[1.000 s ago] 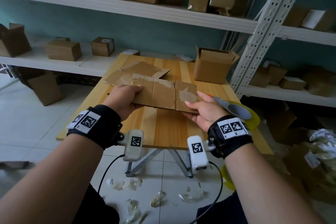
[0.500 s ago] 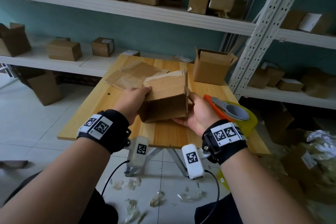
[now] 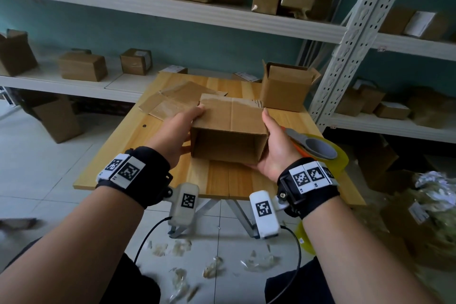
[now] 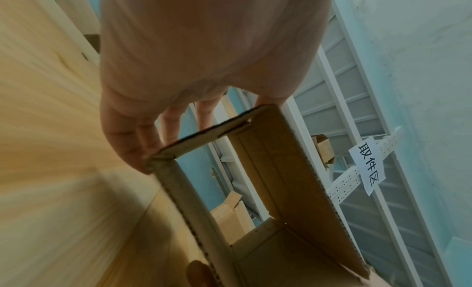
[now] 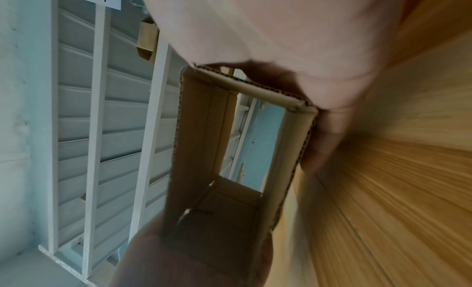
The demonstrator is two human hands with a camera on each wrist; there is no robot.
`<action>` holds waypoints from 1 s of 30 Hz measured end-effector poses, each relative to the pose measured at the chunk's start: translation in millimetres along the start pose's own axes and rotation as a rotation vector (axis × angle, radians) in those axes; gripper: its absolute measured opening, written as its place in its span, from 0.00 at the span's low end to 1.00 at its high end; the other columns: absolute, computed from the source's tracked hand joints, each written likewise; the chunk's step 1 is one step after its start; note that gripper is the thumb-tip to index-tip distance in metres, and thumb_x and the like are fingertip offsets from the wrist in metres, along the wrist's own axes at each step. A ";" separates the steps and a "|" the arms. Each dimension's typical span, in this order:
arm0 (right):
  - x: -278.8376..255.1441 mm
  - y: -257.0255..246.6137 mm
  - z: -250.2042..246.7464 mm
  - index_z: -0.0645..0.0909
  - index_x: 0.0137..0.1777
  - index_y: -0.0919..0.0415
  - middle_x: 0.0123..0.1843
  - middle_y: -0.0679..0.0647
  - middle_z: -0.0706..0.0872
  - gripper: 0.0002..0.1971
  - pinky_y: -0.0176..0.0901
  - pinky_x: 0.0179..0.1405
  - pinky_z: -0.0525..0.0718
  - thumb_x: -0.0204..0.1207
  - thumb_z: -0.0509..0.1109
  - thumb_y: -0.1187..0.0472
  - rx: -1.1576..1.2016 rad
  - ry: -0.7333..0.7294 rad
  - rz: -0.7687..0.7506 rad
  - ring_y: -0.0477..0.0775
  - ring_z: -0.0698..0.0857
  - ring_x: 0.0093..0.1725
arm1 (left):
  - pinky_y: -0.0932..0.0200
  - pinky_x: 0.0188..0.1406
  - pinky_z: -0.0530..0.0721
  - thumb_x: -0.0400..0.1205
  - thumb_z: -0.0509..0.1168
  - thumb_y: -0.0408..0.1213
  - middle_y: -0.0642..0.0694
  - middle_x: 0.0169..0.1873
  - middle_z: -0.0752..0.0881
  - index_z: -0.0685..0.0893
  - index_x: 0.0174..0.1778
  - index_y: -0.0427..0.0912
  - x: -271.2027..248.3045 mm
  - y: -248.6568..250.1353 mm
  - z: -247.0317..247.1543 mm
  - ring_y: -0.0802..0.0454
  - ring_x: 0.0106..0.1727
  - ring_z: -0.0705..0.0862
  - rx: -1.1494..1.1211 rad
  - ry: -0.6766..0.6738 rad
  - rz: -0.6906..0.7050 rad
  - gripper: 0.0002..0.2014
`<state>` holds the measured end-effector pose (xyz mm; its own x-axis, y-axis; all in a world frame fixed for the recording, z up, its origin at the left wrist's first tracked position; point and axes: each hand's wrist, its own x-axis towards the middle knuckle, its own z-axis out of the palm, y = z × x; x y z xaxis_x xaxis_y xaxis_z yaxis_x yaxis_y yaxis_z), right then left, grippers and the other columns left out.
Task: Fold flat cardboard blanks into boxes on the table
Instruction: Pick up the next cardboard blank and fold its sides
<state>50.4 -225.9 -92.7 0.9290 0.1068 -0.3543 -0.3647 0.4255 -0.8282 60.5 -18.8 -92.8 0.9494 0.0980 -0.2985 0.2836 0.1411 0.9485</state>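
A brown cardboard box [image 3: 229, 116], opened from a blank into a rectangular tube, hangs just above the wooden table [image 3: 222, 180], its open end facing me. My left hand [image 3: 177, 133] presses flat on the left wall, and in the left wrist view its fingers [image 4: 168, 126] lie straight behind the box [image 4: 293, 180]. My right hand [image 3: 276, 148] holds the right wall, thumb up along it and fingers curled under the bottom. The right wrist view looks straight through the box [image 5: 199, 140]. Both ends are open and the flaps are not folded in.
More flat blanks [image 3: 170, 101] lie at the table's far left. An erected open-topped box [image 3: 286, 89] stands at the far right. A tape dispenser [image 3: 318, 149] sits behind my right hand. White shelving [image 3: 352, 39] with boxes stands behind and to the right.
One second ago the blank was flat between my hands. It has since been pushed open into a squared tube and turned so that its open end faces me.
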 end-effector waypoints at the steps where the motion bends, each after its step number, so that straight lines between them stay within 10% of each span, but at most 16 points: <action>1: -0.3 -0.3 0.5 0.84 0.60 0.45 0.63 0.62 0.92 0.18 0.76 0.68 0.85 0.83 0.69 0.33 -0.007 0.000 0.003 0.69 0.89 0.64 | 0.38 0.73 0.84 0.85 0.71 0.59 0.45 0.65 0.86 0.80 0.68 0.53 -1.1 1.2 -1.3 0.42 0.66 0.85 -0.018 -0.010 0.002 0.20; 6: 1.2 -0.1 2.0 0.82 0.73 0.44 0.68 0.63 0.90 0.33 0.76 0.66 0.87 0.79 0.60 0.23 -0.062 -0.050 -0.028 0.70 0.88 0.67 | 0.42 0.55 0.91 0.84 0.68 0.63 0.47 0.60 0.84 0.81 0.67 0.55 -4.0 3.3 -8.2 0.42 0.58 0.85 -0.047 -0.074 0.016 0.22; 10: -2.6 5.2 8.6 0.74 0.83 0.46 0.79 0.61 0.82 0.42 0.71 0.81 0.74 0.77 0.56 0.20 -0.243 -0.005 -0.082 0.66 0.80 0.78 | 0.60 0.28 0.77 0.81 0.65 0.70 0.48 0.42 0.80 0.81 0.52 0.53 -4.0 2.4 -12.9 0.52 0.33 0.78 -0.053 -0.067 -0.050 0.23; 14: 1.9 14.8 14.8 0.67 0.89 0.54 0.88 0.58 0.72 0.35 0.70 0.86 0.68 0.88 0.60 0.34 -0.305 0.158 -0.212 0.64 0.71 0.87 | 0.59 0.28 0.78 0.80 0.58 0.80 0.41 0.54 0.82 0.86 0.52 0.49 -2.3 0.5 -17.4 0.46 0.41 0.82 -0.109 -0.117 -0.117 0.35; 17: 3.8 17.7 15.2 0.59 0.92 0.43 0.92 0.50 0.64 0.73 0.70 0.88 0.61 0.45 0.67 0.07 -0.255 0.211 -0.176 0.60 0.64 0.90 | 0.59 0.22 0.83 0.81 0.52 0.81 0.37 0.57 0.83 0.86 0.61 0.49 -5.6 3.4 -15.9 0.36 0.51 0.89 -0.197 -0.193 -0.141 0.38; 19: 4.1 16.3 14.3 0.60 0.92 0.42 0.92 0.49 0.65 0.82 0.68 0.89 0.61 0.31 0.68 0.06 -0.226 0.212 -0.209 0.58 0.65 0.90 | 0.53 0.30 0.90 0.81 0.53 0.80 0.36 0.59 0.81 0.84 0.70 0.48 -7.2 4.7 -14.2 0.38 0.50 0.90 -0.221 -0.214 -0.108 0.41; 22: -0.3 12.3 15.5 0.75 0.81 0.41 0.84 0.53 0.78 0.56 0.66 0.84 0.70 0.54 0.64 0.12 -0.212 0.158 -0.242 0.58 0.77 0.81 | 0.45 0.48 0.94 0.80 0.54 0.78 0.39 0.59 0.79 0.74 0.83 0.50 -10.2 5.6 -10.7 0.46 0.41 0.94 -0.252 -0.273 -0.065 0.43; 25: 2.8 10.1 13.1 0.82 0.62 0.40 0.72 0.53 0.86 0.27 0.57 0.63 0.84 0.76 0.59 0.24 -0.219 0.174 -0.269 0.58 0.87 0.69 | 0.42 0.49 0.96 0.88 0.53 0.69 0.42 0.48 0.87 0.78 0.74 0.46 -14.7 7.2 -7.5 0.44 0.42 0.95 -0.277 -0.353 -0.018 0.33; 30: 6.7 3.4 9.9 0.78 0.74 0.50 0.61 0.46 0.84 0.25 0.49 0.56 0.78 0.90 0.55 0.33 -0.047 0.262 -0.248 0.51 0.83 0.61 | 0.27 0.73 0.83 0.94 0.53 0.56 0.44 0.52 0.95 0.84 0.75 0.50 -19.4 5.9 -8.3 0.28 0.72 0.86 -0.344 -0.477 0.019 0.22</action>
<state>56.0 -214.9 -93.6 0.9442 -0.2311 -0.2347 -0.1387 0.3673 -0.9197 42.6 -11.6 -82.2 0.9323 -0.3391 -0.1258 0.2818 0.4627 0.8406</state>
